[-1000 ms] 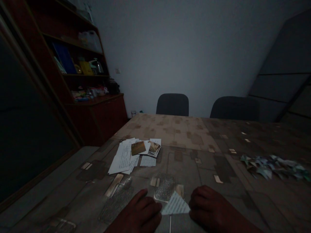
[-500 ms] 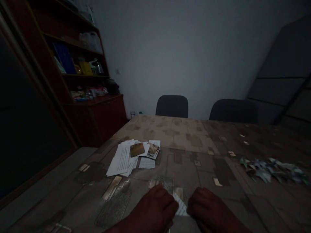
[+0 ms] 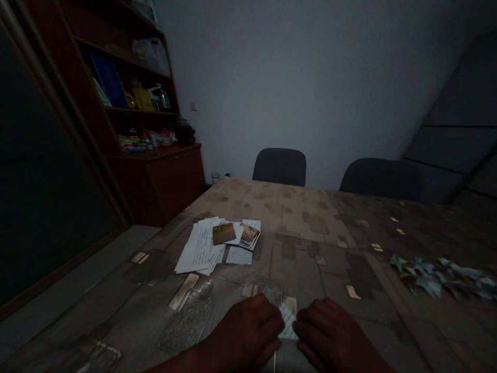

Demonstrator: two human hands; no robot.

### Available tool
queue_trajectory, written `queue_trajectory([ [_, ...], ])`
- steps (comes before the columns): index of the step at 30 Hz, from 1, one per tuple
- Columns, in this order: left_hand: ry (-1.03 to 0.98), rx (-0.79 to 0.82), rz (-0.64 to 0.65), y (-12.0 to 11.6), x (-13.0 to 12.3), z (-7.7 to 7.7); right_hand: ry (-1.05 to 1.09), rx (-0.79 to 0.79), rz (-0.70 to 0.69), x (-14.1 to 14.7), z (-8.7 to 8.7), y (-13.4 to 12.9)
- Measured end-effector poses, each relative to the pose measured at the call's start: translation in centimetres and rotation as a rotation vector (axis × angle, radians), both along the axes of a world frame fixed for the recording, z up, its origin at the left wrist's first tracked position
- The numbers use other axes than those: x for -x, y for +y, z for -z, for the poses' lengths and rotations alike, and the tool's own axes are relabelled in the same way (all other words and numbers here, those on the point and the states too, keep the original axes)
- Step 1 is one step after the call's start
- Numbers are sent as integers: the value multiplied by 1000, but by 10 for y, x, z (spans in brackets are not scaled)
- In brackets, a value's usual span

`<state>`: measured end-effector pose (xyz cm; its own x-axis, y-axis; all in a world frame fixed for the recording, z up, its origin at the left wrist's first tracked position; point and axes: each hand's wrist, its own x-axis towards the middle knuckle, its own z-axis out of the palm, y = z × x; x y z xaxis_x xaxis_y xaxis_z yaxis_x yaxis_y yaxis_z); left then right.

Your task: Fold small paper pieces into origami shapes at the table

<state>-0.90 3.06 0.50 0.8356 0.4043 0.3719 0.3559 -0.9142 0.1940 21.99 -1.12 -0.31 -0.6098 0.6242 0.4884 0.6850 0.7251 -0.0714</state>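
Observation:
A small piece of printed paper (image 3: 288,322), white with dark lines of text, shows between my two hands at the near side of the table. My left hand (image 3: 254,327) has its fingers curled on the paper's left side. On the right side, my right hand (image 3: 324,329) is closed over the edge, fingers bent inward. Both hands cover much of the sheet, so its full shape is hidden. Beyond them lies a loose pile of printed sheets (image 3: 198,248), with picture cards (image 3: 224,233) on top.
Several crumpled or folded paper pieces (image 3: 446,277) lie in a row at the right. The patterned tablecloth (image 3: 295,269) covers the table. Two dark chairs (image 3: 279,167) stand behind it, and a red-brown shelf cabinet (image 3: 174,178) stands at the left.
The view has shifted slightly. My right hand has come a little closer to my left, and less of the paper's width shows between them. The pile and the folded pieces lie as before.

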Motion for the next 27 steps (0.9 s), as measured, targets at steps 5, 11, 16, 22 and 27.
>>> queue_trajectory([
  [5,-39,-40,2,0,1,6,13,-31,-12,1,-3,1],
  [11,-78,-206,45,1,2,14,-62,-66,-84,5,-11,-4],
  [16,-71,-187,50,0,2,9,-83,-71,-68,7,-9,-1],
  [22,-10,-239,51,0,2,11,-85,-102,-82,8,-9,-1],
  [27,2,-236,32,-4,3,9,-123,29,-83,6,-19,-5],
])
